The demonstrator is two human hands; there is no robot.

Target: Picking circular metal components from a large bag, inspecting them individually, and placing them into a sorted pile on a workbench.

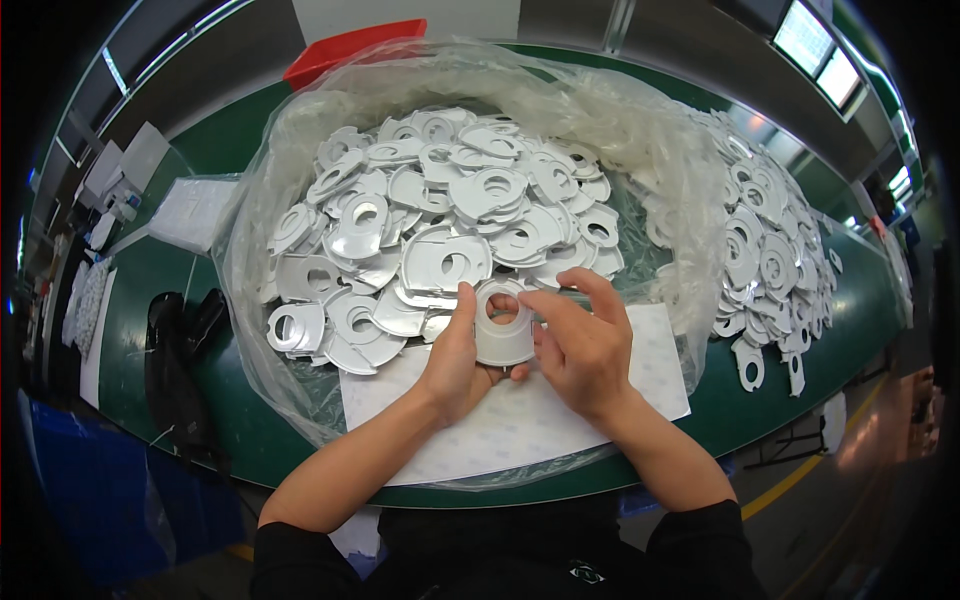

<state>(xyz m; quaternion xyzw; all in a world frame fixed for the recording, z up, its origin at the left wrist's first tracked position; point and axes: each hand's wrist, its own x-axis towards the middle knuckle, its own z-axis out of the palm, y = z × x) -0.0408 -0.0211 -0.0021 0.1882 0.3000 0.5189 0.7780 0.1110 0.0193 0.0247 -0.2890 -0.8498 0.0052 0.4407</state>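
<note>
A white plastic part [505,345], flat with a large round hole and a wide rounded lower end, is held over a white sheet. My left hand [456,365] is closed on it, thumb along its left edge and fingers underneath. From the other side, my right hand [588,345] bends its fingers to the part's right edge; the index fingertip touches near the hole and the thumb lies lower down. Just beyond both hands is a heap of similar white plastic parts [447,262], loosely overlapping. The undersides of the fingers are hidden.
Around the heap stands a clear plastic bag [255,270], on a green table [140,330]. The white sheet [440,450] lies at the front. More parts [770,260] spread at the right. A red bin [355,48] sits behind, and a black item [175,370] lies left.
</note>
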